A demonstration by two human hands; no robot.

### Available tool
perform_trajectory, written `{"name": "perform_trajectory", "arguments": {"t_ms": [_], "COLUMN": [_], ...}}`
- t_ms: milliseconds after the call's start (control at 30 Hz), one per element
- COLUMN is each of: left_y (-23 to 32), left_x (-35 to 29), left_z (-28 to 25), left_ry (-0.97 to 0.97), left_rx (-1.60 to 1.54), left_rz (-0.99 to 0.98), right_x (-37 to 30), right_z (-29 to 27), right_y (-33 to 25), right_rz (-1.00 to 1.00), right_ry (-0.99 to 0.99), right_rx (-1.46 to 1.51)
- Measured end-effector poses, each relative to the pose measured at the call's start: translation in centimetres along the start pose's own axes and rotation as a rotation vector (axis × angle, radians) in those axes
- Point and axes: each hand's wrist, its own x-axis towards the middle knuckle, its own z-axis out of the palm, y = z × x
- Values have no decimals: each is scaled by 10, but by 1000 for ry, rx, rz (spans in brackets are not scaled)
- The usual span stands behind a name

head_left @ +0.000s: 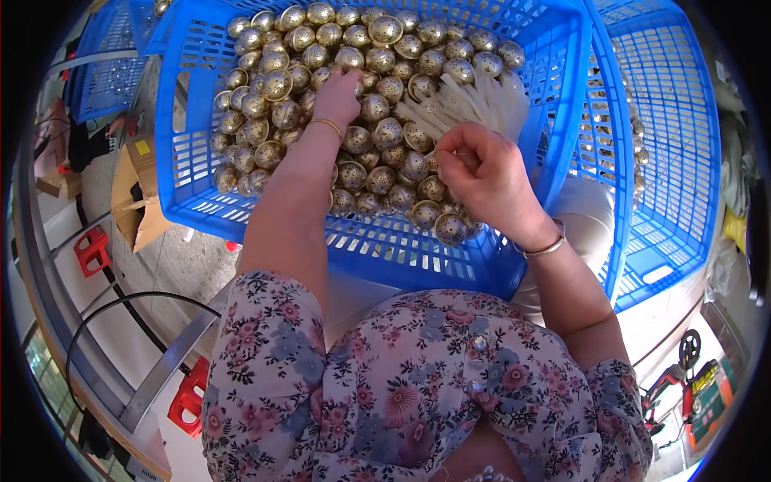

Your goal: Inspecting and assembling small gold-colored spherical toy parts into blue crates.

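Your left hand at a metal ball toward the blue basket's far edge, its grip's closure hidden, your right hand curled, its grip impossible to tell, pale strips beyond it toward the right edge, perforated balls all around

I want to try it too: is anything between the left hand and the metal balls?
Nothing I can see. The left hand is right at the metal balls inside the blue basket.
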Motion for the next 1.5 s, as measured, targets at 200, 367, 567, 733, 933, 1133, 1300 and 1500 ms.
{"name": "perform_trajectory", "arguments": {"t_ms": [200,367,567,733,933,1133,1300,1500], "left_y": [17,61,100,121,125,130,129,128], "left_x": [-34,-99,-157,-177,-184,-185,-187,-188], "left_z": [-54,-83,-77,-79,-87,-88,-88,-88], "left_ry": [51,36,108,297,305,309,332,347], "left_rx": [-652,-1710,-2019,-2083,-2045,-1897,-1808,-1719], "left_rz": [-282,-140,-93,-150,-95,-81,-99,-148], "right_x": [-2,-2,-9,-14,-15,-11,-10,-11], "right_z": [-2,-5,1,4,6,5,9,7], "right_y": [-8,-9,-16,-12,-6,1,6,0], "right_rz": [101,130,74,107,178,192,152,168], "right_ry": [-61,-150,-175,-201,-194,-270,-264,-352], "right_rx": [129,288,370,504,553,477,420,345]}}
